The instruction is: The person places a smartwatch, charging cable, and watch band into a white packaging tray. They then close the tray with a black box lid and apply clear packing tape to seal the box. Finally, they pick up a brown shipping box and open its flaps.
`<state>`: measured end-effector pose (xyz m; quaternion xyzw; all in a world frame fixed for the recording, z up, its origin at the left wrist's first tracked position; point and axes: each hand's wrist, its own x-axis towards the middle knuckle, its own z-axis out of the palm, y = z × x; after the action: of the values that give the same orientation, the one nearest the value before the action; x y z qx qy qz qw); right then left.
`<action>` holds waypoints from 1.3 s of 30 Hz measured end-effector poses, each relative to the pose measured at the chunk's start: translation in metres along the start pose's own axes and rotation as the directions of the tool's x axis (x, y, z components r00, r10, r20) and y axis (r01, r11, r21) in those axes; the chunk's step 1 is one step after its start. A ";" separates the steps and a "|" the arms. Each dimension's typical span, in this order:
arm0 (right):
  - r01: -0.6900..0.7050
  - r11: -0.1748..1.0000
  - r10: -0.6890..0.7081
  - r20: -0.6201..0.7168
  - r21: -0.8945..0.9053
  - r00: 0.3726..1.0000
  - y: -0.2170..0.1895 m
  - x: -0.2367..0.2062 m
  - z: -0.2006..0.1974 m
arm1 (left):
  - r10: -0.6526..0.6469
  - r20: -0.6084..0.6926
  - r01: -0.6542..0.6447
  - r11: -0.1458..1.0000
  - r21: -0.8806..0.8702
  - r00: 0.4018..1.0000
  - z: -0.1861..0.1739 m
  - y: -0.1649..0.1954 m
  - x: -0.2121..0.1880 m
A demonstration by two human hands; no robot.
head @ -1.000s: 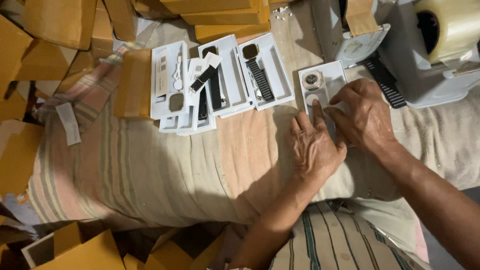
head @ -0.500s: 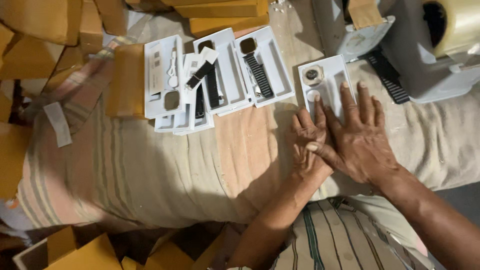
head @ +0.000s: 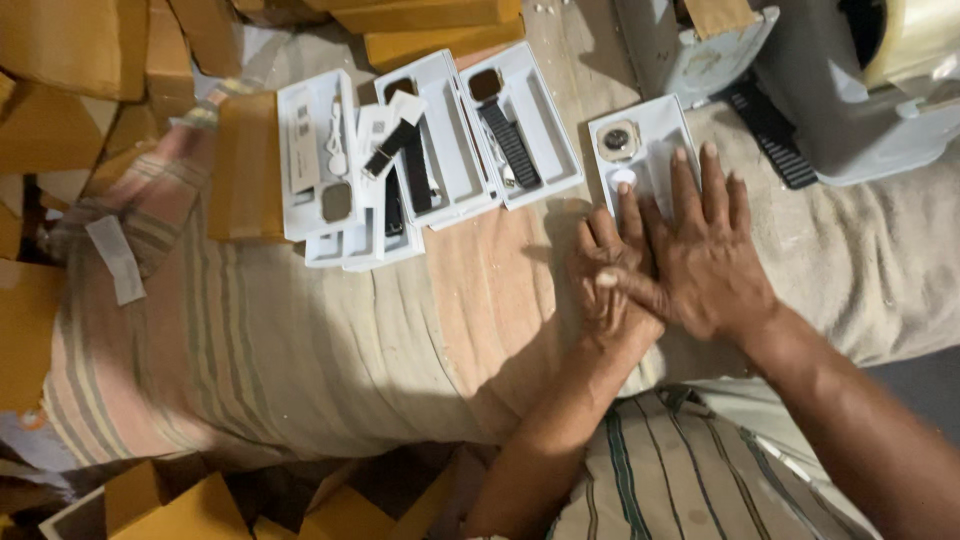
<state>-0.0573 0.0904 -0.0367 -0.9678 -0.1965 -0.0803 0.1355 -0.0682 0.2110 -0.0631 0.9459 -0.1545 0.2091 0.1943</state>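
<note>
A small white tray [head: 660, 135] lies on a striped cloth [head: 300, 340], right of centre and towards the far side. It holds a round-cornered watch face [head: 617, 140] at its far left corner, with a small white disc [head: 622, 178] just nearer. The right hand [head: 705, 255] lies flat, palm down, fingers spread apart and straight, its fingertips resting on the near right part of that tray; it grips nothing. The left hand [head: 605, 275] lies beside it on the left, also flat and open, partly tucked under the right hand's thumb, its fingertips at the tray's near edge.

To the left, several more white trays sit in an overlapping row: one [head: 520, 125] holds a watch with a dark band, the next [head: 430, 140] holds dark straps, and a third [head: 315, 150] holds a white cable and a dark watch face. Flat yellow-brown cardboard boxes [head: 60, 50] lie around the far left, left and near edges. At the far right stands a grey tape dispenser [head: 860, 90] with a roll of clear tape. A striped garment [head: 680, 470] shows at the near edge, between the forearms.
</note>
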 end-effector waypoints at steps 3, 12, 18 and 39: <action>0.008 1.000 -0.008 -0.042 -0.006 0.999 -0.009 -0.011 -0.002 | -0.071 0.070 0.070 0.997 0.016 0.995 0.000 -0.004 0.002; -0.041 0.999 0.041 -0.012 -0.001 0.999 -0.022 -0.028 -0.011 | 0.043 0.082 -0.028 0.982 -0.185 0.996 -0.038 -0.014 -0.019; -0.085 0.994 0.082 -0.037 -0.072 0.996 -0.037 -0.041 -0.015 | 0.026 0.150 -0.012 0.995 -0.094 0.988 -0.033 -0.021 -0.016; -0.038 0.998 0.037 -0.024 -0.041 0.999 -0.016 -0.005 -0.001 | 0.012 0.137 0.009 0.988 -0.153 0.991 -0.028 -0.023 -0.016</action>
<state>-0.0688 0.1023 -0.0326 -0.9729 -0.1751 -0.0931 0.1190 -0.0829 0.2470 -0.0539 0.9402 -0.1839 0.1312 0.2550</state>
